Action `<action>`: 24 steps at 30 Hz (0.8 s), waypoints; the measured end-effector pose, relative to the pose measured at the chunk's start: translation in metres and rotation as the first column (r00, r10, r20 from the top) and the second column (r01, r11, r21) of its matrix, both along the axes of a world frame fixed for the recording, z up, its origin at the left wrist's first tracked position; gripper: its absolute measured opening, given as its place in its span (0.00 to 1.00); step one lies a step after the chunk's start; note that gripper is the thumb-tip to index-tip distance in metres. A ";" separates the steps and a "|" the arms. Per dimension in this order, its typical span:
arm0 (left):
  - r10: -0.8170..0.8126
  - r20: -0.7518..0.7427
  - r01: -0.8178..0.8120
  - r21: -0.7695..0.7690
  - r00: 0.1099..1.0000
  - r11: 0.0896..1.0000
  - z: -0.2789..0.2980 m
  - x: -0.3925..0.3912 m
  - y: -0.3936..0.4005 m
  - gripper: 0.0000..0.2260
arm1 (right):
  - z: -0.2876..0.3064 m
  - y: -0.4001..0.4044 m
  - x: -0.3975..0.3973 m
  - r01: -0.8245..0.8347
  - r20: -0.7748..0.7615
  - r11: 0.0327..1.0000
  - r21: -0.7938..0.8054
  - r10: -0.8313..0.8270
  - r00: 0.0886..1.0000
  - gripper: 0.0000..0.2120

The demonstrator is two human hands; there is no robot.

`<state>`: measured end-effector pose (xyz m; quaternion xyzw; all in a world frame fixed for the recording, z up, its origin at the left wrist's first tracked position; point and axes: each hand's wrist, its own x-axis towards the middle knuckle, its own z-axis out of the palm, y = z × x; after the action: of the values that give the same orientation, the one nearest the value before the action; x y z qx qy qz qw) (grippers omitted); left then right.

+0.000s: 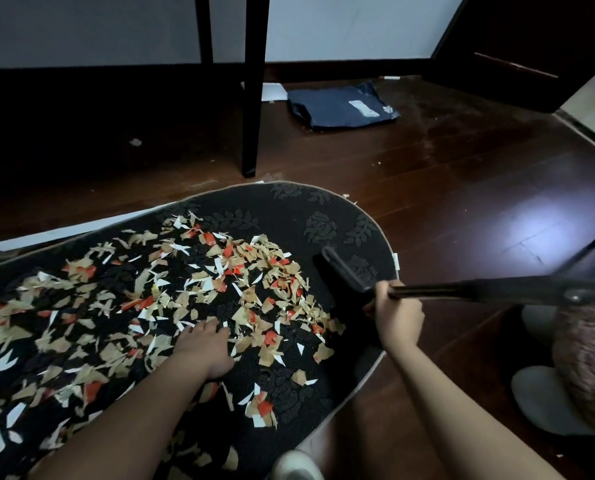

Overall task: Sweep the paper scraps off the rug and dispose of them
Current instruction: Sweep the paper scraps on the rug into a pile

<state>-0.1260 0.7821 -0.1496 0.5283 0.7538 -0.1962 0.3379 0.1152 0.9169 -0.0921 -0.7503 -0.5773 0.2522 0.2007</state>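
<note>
Glossy dark wood floor point(462, 174), pale wall point(324, 26), black table legs point(252, 98)

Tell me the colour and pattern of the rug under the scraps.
The rug is black with raised tone-on-tone flowers and leaves and a thin pale edge, seen in the head view.

Torn tan, white and red paper scraps point(192, 292) are lying scattered on the dark oval patterned rug point(324, 216). The long-handled black broom point(351, 275) is resting on the rug's right end. Behind the rug, a flat dark-blue plastic mailer point(337, 105) is lying on the dark wooden floor point(462, 174).
</note>
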 end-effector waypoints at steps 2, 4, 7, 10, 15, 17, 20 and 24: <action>0.006 -0.001 -0.006 -0.002 1.000 1.000 0.002 0.001 0.000 0.32 | -0.005 -0.003 -0.011 -0.051 0.001 0.999 0.003 0.051 0.999 0.13; 0.010 -0.001 -0.010 0.001 1.000 1.000 0.005 0.002 -0.001 0.32 | -0.005 -0.006 -0.017 -0.098 -0.010 0.995 -0.018 0.098 0.995 0.13; 0.010 -0.006 -0.010 0.002 1.000 1.000 0.013 0.002 -0.003 0.32 | -0.003 -0.013 -0.026 -0.113 -0.049 0.993 -0.025 0.112 0.993 0.15; 0.011 -0.027 -0.010 0.019 1.000 1.000 0.026 0.002 -0.008 0.32 | 0.005 -0.021 -0.031 -0.107 -0.103 0.994 -0.020 0.104 0.989 0.17; 0.039 -0.058 -0.037 0.044 0.998 0.998 0.067 0.001 -0.024 0.31 | 0.032 -0.033 -0.029 -0.026 -0.303 0.997 -0.069 0.004 0.953 0.20; 0.041 -0.083 -0.036 0.057 0.996 0.998 0.084 0.000 -0.030 0.31 | 0.049 -0.039 -0.028 -0.031 -0.309 0.998 -0.046 0.015 0.951 0.18; 0.062 -0.130 -0.052 0.079 0.990 0.995 0.115 -0.001 -0.040 0.32 | 0.080 -0.048 -0.021 -0.063 -0.308 0.998 -0.004 0.059 0.950 0.15; 0.082 -0.173 -0.061 0.120 0.981 0.991 0.158 0.001 -0.056 0.31 | 0.112 -0.057 -0.017 -0.127 -0.381 0.992 0.023 0.126 0.916 0.16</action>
<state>-0.1254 0.7265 0.0082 0.4996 0.8094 -0.1870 0.2455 0.0987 0.8594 0.0200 -0.6480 -0.5743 0.4066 0.2914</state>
